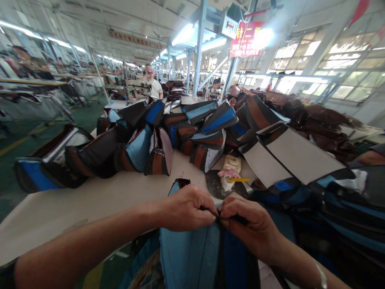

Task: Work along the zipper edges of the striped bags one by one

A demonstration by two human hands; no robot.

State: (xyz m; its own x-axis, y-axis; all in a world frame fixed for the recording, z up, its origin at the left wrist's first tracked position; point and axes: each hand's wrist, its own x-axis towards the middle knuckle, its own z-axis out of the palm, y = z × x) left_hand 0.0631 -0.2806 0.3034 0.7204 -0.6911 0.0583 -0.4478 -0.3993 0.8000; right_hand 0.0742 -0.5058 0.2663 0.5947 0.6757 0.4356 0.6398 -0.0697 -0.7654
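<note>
A light blue, dark blue and black fabric piece [192, 257] hangs at the table's near edge, in front of my body. My left hand [189, 206] pinches its dark top edge from the left. From the right, my right hand [249, 220] grips the same edge between thumb and fingers. The fingertips of both hands nearly touch. Just beyond them, an open bag with white powder [227, 181], a pink cloth and a yellow stick [240, 180] rests on a dark flat piece [213, 184].
Several sewn bag pieces [159, 160] stand in a row across the pale table [120, 200]. Flat grey-beige panels [303, 152] and stacked blue and black pieces lie at the right. A person [155, 86] is at a machine further back.
</note>
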